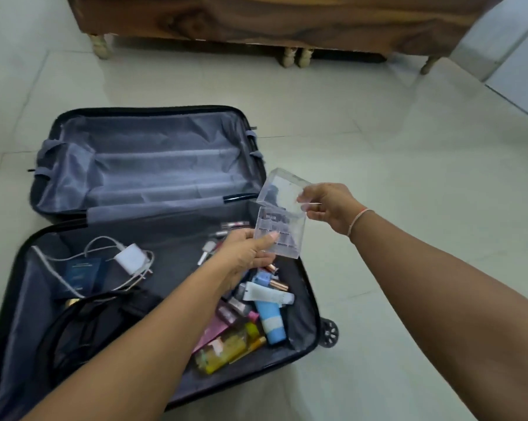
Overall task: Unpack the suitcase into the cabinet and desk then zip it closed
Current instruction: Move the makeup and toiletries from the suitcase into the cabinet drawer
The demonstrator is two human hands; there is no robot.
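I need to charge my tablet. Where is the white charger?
In the head view, the white charger lies in the near half of the open suitcase, on its left side, beside a dark blue booklet with its cable looped around it.

Pale tiled floor (408, 147) bears the open suitcase (147, 159) and a wooden bed (256, 22)
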